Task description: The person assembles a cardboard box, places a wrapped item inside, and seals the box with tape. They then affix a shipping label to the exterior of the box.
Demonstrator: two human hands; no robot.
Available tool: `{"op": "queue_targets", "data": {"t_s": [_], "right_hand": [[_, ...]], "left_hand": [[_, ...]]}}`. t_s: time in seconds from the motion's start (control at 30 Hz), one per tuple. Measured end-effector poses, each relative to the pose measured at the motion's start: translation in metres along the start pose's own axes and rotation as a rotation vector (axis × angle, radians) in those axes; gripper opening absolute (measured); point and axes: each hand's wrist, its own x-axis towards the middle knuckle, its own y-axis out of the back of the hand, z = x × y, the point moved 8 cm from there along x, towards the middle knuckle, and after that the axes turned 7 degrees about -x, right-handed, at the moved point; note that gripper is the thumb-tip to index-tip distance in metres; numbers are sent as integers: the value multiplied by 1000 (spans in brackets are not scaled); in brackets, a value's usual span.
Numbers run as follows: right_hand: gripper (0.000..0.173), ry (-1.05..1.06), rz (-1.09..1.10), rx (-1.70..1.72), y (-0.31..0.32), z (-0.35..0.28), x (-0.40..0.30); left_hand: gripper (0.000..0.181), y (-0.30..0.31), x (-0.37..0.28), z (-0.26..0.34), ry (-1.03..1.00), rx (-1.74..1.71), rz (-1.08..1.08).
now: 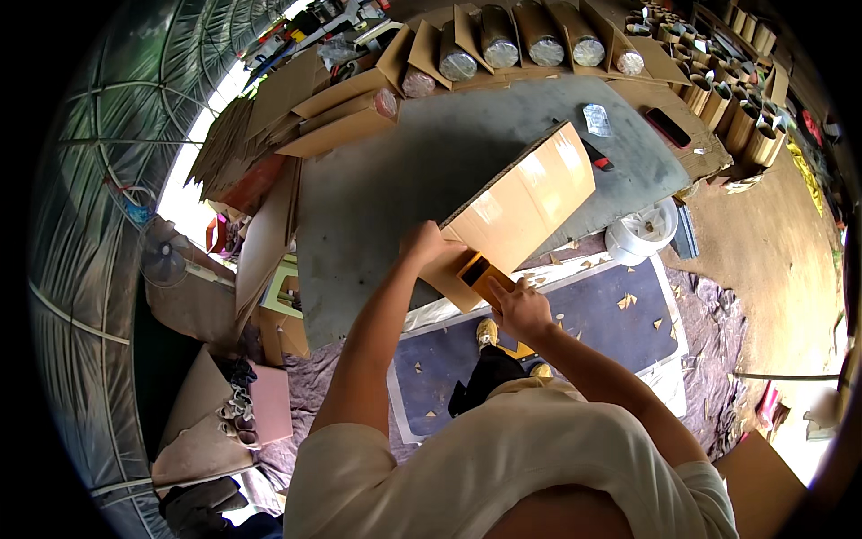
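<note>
A long cardboard carton [522, 195] lies at a slant across the grey tabletop [377, 195], with strips of clear tape on its upper face. At its near left corner, my left hand [425, 244] grips the cardboard, a finger stretched along the edge. My right hand [524, 310] is closed around an orange-yellow box-shaped hand tool [486, 277]. The tool's dark, slotted end rests against the carton's near end flap [452, 286]; its exact kind is unclear. Behind the carton, a red-and-black knife-like tool [599, 158] is partly hidden.
Cardboard cartons with wrapped rolls [498, 50] line the table's far edge. A phone [668, 128] and a paper slip [597, 120] lie far right. A white bucket [640, 232] stands by the near right edge. Triangular cardboard scraps [626, 301] litter the floor mat [592, 323]. Left stands a fan [165, 252].
</note>
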Motion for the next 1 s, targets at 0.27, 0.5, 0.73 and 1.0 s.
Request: {"op": "queue_targets", "data": {"t_s": [0.27,0.5,0.73,1.0], "right_hand": [[60,-73,-91,17,-18,23,-44],[33,-45,-370,-107,-14,-17,36],[25,-65,-483,-402,-30,-58,63],[24,103,-556,-198,22,-3,63]], "left_hand": [[67,-15,9,-9,32,49,26],[65,-1,-5,11,30,178,92],[61,-5,-2,3,22,66,99],[104,2,-19,17,-218,65,357]]}}
